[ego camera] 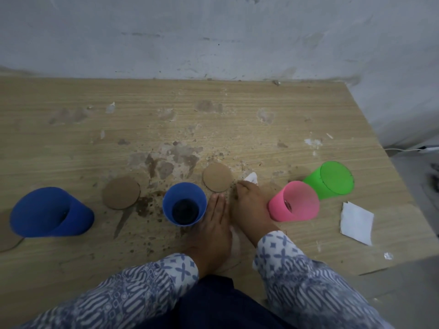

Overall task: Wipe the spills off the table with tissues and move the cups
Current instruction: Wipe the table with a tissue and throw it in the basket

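Observation:
My right hand (pixel 249 205) presses a crumpled white tissue (pixel 251 178) onto the wooden table (pixel 71 143), between a round cardboard coaster (pixel 217 177) and a pink cup (pixel 294 201). My left hand (pixel 215 224) lies flat on the table, fingers together, just right of a blue cup (pixel 184 204). Brown spill marks and crumbs (pixel 147 205) lie left of and in front of that cup. A bigger blue cup (pixel 51 212) stands at the far left and a green cup (pixel 331 180) at the right.
A second coaster (pixel 121 193) lies between the blue cups; part of a third (pixel 6 236) shows at the left edge. A flat white tissue (pixel 356 223) lies near the table's right edge. Dried stains (pixel 173 157) mark the middle. A grey wall (pixel 213 36) backs the table.

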Motion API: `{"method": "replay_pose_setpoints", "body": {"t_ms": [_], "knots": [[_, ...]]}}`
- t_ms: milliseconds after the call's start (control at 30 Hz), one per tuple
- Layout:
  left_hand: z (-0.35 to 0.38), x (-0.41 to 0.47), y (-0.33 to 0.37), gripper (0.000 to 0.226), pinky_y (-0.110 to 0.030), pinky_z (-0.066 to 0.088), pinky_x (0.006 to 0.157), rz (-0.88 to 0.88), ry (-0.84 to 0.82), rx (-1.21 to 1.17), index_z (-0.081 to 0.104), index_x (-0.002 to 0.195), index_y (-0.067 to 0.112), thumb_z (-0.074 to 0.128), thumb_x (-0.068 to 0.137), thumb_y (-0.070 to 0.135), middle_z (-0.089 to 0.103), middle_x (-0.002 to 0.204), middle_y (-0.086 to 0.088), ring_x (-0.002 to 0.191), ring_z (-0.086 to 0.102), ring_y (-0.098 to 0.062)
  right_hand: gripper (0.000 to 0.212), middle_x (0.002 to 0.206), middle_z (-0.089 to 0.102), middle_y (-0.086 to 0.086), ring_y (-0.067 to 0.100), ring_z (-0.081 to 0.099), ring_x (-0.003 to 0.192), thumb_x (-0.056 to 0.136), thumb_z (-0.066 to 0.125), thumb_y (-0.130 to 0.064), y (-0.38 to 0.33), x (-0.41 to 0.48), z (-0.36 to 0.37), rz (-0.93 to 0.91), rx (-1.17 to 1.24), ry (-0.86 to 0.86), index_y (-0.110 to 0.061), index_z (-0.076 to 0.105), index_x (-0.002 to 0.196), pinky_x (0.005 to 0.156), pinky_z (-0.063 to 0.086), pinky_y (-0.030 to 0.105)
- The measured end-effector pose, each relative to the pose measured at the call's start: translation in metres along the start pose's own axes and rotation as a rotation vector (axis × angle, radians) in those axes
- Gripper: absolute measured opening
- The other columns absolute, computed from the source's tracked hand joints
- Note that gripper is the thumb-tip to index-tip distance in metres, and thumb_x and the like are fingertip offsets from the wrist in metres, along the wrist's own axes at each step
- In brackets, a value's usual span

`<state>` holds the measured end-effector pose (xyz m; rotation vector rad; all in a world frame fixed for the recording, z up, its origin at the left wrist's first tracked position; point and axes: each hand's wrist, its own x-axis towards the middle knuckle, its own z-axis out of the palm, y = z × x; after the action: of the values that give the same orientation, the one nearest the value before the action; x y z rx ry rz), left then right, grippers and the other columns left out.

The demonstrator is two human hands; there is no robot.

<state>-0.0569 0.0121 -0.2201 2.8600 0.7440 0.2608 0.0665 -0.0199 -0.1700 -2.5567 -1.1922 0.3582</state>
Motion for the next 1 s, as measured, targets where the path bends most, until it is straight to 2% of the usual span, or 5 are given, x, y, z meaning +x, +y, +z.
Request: {"method": "replay_pose_setpoints", "body": {"t_ms": [367, 567, 700, 800, 1000], "knots": [[0.002, -0.001, 0.000, 0.055, -0.048, 0.028, 0.105, -0.010, -0.010, 0.008, 0.043, 0.137, 0.003, 0.033, 0.089, 0.027, 0.047, 0.142, -0.013, 0.138, 0.031, -0.027, 0.036, 0.127, 0.054, 0.020, 0.029, 0.046, 0.120, 0.086, 0.052, -0.007, 0.002, -0.009, -0.003, 0.013, 0.002, 0.049, 0.004, 0.054, 0.121, 0.106, 0.031, 0.030], [-0.001, -0.004, -0.001, 0.064, -0.038, 0.000, 0.116, 0.054, 0.064, -0.019, 0.001, 0.148, 0.001, 0.027, 0.095, 0.024, 0.039, 0.145, -0.016, 0.136, 0.025, -0.030, 0.032, 0.122, 0.059, 0.013, 0.024, 0.052, 0.113, 0.089, 0.051, -0.010, -0.002, -0.028, 0.002, -0.095, 0.015, 0.012, -0.002, 0.058, 0.119, 0.099, 0.029, 0.020], [0.002, -0.003, 0.000, 0.051, -0.041, 0.010, 0.117, 0.021, 0.017, -0.047, 0.034, 0.142, 0.002, 0.017, 0.099, 0.023, 0.045, 0.142, -0.017, 0.136, 0.029, -0.031, 0.026, 0.092, 0.069, 0.019, 0.032, 0.067, 0.087, 0.067, 0.071, -0.001, 0.007, -0.032, 0.000, -0.111, -0.036, 0.089, 0.005, 0.068, 0.092, 0.082, 0.052, 0.034], [0.001, -0.001, 0.000, 0.053, -0.048, 0.028, 0.108, -0.017, -0.010, -0.047, 0.050, 0.134, 0.001, 0.018, 0.097, 0.021, 0.049, 0.140, -0.016, 0.135, 0.027, -0.028, 0.033, 0.121, 0.058, 0.021, 0.032, 0.051, 0.114, 0.084, 0.055, -0.005, 0.003, -0.010, -0.006, -0.001, 0.012, 0.060, 0.005, 0.058, 0.115, 0.102, 0.037, 0.033], [-0.003, -0.003, 0.000, 0.055, -0.039, 0.007, 0.116, 0.030, -0.012, -0.039, 0.031, 0.145, 0.000, 0.025, 0.095, 0.023, 0.043, 0.144, -0.018, 0.137, 0.032, -0.033, 0.030, 0.115, 0.063, 0.015, 0.028, 0.058, 0.107, 0.085, 0.057, -0.008, 0.002, -0.028, 0.004, -0.111, -0.027, 0.036, 0.000, 0.061, 0.113, 0.099, 0.033, 0.025]]}}
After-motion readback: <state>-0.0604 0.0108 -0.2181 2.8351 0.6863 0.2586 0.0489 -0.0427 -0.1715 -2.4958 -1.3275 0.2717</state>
